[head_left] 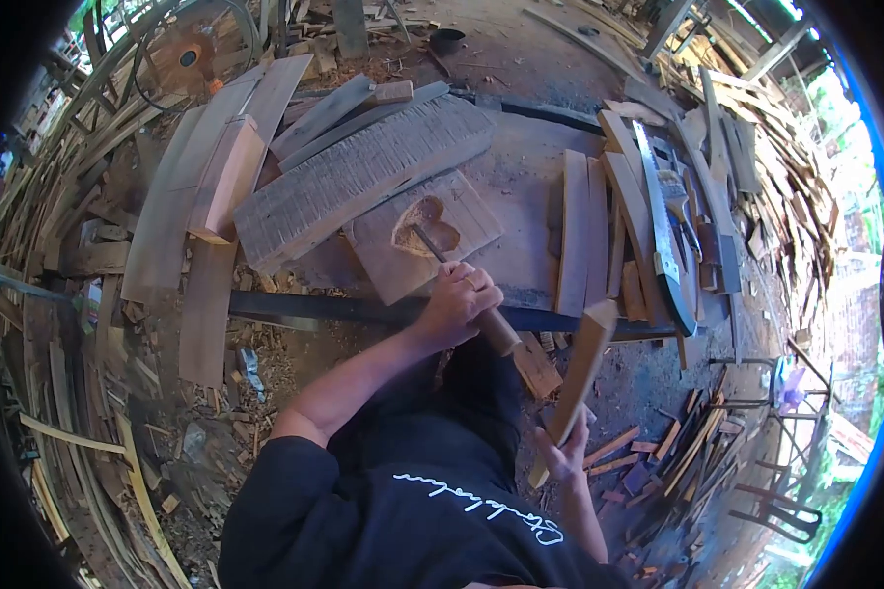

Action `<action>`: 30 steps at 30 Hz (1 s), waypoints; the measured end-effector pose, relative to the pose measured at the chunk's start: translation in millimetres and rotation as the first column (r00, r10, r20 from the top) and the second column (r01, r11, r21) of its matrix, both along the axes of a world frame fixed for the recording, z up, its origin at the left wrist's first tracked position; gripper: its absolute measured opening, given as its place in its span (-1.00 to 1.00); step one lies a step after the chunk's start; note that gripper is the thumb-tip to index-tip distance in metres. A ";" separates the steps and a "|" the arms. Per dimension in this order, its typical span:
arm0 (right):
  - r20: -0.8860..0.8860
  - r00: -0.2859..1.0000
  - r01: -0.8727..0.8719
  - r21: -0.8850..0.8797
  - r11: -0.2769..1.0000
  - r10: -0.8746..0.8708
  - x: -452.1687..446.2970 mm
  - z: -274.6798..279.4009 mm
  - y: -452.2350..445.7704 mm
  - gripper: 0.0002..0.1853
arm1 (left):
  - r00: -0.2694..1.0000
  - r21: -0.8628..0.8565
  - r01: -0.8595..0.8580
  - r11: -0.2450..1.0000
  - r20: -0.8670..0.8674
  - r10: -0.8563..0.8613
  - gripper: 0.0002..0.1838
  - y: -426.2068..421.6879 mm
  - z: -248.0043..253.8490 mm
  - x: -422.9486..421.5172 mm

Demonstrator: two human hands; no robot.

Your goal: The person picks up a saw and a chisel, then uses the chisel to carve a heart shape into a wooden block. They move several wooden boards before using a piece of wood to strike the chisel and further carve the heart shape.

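Observation:
My left hand (457, 302) is wrapped around the wooden handle of a chisel (499, 334). The chisel's blade slants down into a rounded, heart-like hollow cut in a flat wooden board (383, 273). Wood chips lie inside the hollow. In my right hand (566, 450) is a long squared wooden stick (578, 378), gripped near its lower end and tilted upward. Its top end is apart from the chisel handle, to the right of it. The board rests on a low workbench (521, 196), against a thick rough-faced plank (363, 177).
A handsaw (658, 216) lies among wooden strips at the bench's right side. Long boards (172, 206) and a squared block (228, 182) overhang the left end. Scrap wood (648, 471) and shavings litter the floor; stacked timber (791, 177) stands at the right.

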State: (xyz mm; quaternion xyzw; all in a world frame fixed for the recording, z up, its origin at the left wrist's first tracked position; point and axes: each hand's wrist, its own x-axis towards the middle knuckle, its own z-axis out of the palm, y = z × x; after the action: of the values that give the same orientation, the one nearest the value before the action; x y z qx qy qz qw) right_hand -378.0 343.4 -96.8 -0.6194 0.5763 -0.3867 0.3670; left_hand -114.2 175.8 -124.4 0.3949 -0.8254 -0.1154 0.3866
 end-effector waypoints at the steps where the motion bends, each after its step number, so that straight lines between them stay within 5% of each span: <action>1: 0.027 1.000 0.010 0.016 1.000 -0.010 -1.1 6.1 2.2 -0.47 | 0.999 -0.035 0.008 0.999 -0.045 -0.009 -0.60 2.2 0.6 -5.6; 5: 0.163 0.987 0.021 -0.034 0.999 -0.015 -0.7 12.9 4.6 -0.43 | 0.998 -0.047 0.014 0.999 -0.055 -0.016 -0.58 -0.8 -1.0 -15.1; 9: 0.103 0.992 -0.066 -0.057 0.996 0.072 -9.5 -6.7 6.4 -0.42 | 0.996 0.006 0.023 1.000 -0.091 -0.022 -0.59 -3.4 1.6 -16.7; 12: -0.063 0.985 -0.130 0.334 0.933 0.160 3.1 -13.6 -17.3 -0.43 | 0.996 0.050 0.001 0.999 -0.086 0.003 -0.61 -4.4 0.5 -17.6; 15: -0.199 0.965 -0.153 0.096 0.984 0.170 4.9 24.7 -22.3 -0.51 | 0.998 0.036 -0.014 0.999 -0.058 0.016 -0.62 -9.6 -2.6 -11.1; 16: -0.186 0.971 -0.157 -0.037 0.987 0.148 9.7 38.7 -22.0 -0.53 | 0.996 0.044 -0.015 0.999 -0.092 0.019 -0.63 -10.5 -1.6 -11.2; 20: 0.124 0.965 -0.219 -0.094 0.971 0.230 -8.8 -13.4 -0.3 -0.55 | 0.990 0.070 -0.044 0.997 -0.133 0.053 -0.64 -14.4 5.5 -15.6; 22: 0.063 0.986 -0.156 -0.001 0.988 0.156 -0.7 -19.4 -6.0 -0.54 | 0.989 0.032 -0.065 0.997 -0.130 0.068 -0.64 -18.1 4.6 -16.5; 24: -0.076 0.994 -0.057 0.278 0.959 0.081 2.0 -23.7 -10.2 -0.50 | 0.989 -0.012 -0.092 0.996 -0.122 0.090 -0.63 -23.7 7.1 -12.8; 30: 0.210 0.977 0.008 0.095 0.995 -0.028 -1.8 2.4 8.2 -0.50 | 0.983 0.003 -0.082 0.997 -0.164 0.081 -0.68 -7.3 25.2 -2.9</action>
State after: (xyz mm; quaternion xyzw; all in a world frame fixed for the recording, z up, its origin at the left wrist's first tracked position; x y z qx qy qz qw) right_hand -379.8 351.5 -94.3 -0.5519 0.5570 -0.4262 0.4512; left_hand -117.1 168.5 -99.3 0.4168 -0.7741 -0.1301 0.4585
